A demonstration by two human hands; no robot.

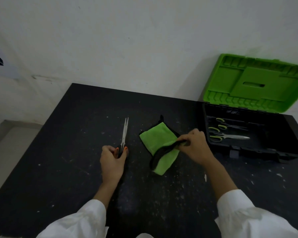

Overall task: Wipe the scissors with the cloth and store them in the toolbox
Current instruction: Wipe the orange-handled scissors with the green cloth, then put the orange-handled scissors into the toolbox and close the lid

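Note:
A pair of scissors [124,133] with long steel blades and orange-and-black handles lies on the black table [58,169], blades slightly apart and pointing away from me. My left hand [113,160] grips its handles. A green cloth [159,143] with a black edge lies to the right of the scissors. My right hand [195,145] pinches the cloth's black edge and lifts that corner. The black toolbox [292,134] stands open at the right, its green lid [258,83] leaning against the wall. Two scissors [230,135] with green handles lie inside it.
A white wall rises just behind the table. The table's left edge runs diagonally, with pale floor beyond it. White specks dot the tabletop. My white sleeves fill the bottom of the view.

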